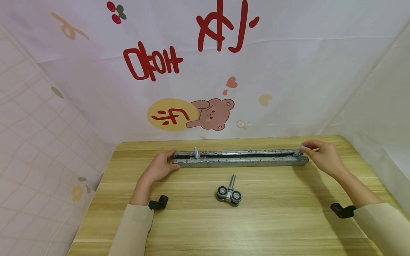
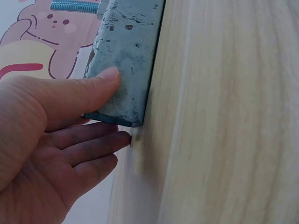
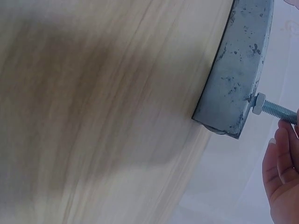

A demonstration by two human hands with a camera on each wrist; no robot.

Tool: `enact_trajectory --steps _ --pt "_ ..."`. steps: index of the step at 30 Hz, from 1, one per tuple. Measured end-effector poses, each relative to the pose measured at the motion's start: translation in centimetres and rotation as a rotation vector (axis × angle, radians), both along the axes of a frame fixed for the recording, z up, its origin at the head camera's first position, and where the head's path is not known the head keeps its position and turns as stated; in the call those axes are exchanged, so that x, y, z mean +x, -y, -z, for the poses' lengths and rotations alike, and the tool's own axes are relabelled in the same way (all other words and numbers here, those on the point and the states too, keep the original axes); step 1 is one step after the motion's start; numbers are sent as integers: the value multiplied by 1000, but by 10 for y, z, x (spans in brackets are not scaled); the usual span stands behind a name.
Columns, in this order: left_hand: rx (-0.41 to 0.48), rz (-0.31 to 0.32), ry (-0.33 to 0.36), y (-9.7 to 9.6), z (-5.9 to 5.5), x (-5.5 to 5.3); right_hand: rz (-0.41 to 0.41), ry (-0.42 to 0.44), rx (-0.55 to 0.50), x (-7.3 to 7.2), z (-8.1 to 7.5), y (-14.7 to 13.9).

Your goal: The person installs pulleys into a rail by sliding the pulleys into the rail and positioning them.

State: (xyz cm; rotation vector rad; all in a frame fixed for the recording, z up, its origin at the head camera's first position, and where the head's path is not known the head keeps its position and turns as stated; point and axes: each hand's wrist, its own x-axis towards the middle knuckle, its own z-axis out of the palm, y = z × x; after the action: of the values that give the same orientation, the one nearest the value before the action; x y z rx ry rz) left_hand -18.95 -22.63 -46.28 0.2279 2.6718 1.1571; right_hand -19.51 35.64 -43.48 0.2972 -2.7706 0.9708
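While a rust-speckled grey metal channel rail (image 1: 237, 163) is laid along the rear of the wood-grain tabletop (image 1: 256, 227) in the head view, its left end is gripped by the left hand (image 1: 159, 166); a silver threaded bolt (image 1: 297, 153) at its right end is pinched by the right hand (image 1: 326, 160). Another silver threaded bolt (image 1: 196, 153) is seated near the left end. A black-and-silver wheeled roller trolley (image 1: 229, 195) is placed before the rail. In the left wrist view, the thumb (image 2: 105, 84) is pressed against the rail's side. In the right wrist view, the bolt is held above its hex nut (image 3: 259, 103).
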Motion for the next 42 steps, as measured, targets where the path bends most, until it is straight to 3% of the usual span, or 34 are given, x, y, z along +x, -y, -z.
enact_trajectory --steps 17,42 --pt "8 5 -3 -1 3 0 -5 13 -4 -2 2 12" --pt "2 2 0 0 1 -1 -51 -60 -37 -4 8 38"
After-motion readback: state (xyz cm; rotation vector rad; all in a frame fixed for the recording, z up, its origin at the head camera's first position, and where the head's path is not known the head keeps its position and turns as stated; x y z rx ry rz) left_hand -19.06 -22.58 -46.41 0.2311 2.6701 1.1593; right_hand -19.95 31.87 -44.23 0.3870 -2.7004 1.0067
